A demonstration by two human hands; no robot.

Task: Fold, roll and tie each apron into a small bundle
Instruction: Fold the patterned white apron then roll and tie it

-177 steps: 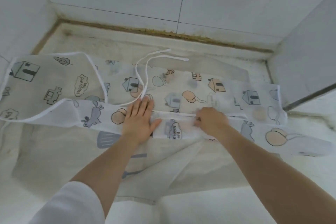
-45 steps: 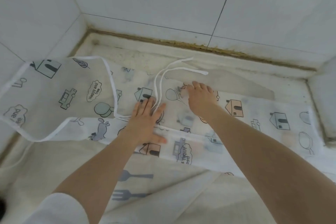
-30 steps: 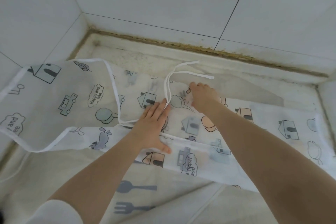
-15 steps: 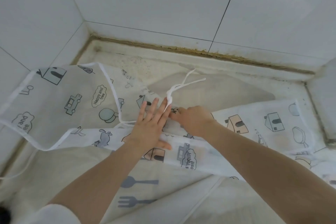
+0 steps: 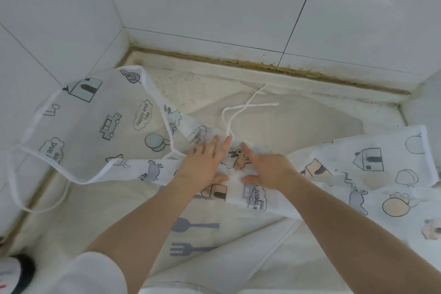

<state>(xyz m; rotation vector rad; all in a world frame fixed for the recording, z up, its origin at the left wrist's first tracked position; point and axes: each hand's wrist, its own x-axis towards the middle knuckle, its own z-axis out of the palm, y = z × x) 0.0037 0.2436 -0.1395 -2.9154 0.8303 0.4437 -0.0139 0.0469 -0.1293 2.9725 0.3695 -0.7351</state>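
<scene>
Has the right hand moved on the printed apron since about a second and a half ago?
Yes. The right hand has drawn back toward the person, away from the white tie string, and now lies beside the left hand on the printed apron.

Your arms, bare but for one sleeve.
A white sleeve (image 5: 95,272) covers your left upper forearm; your right forearm is bare.

A thin white printed apron (image 5: 114,124) lies spread across a pale table (image 5: 207,88) set into a tiled corner. The left hand (image 5: 202,167) presses flat on its folded middle, fingers straight; the right hand (image 5: 269,169) rests just beside it, fingers on the fabric. A white tie string (image 5: 241,112) loops beyond the fingertips.
</scene>
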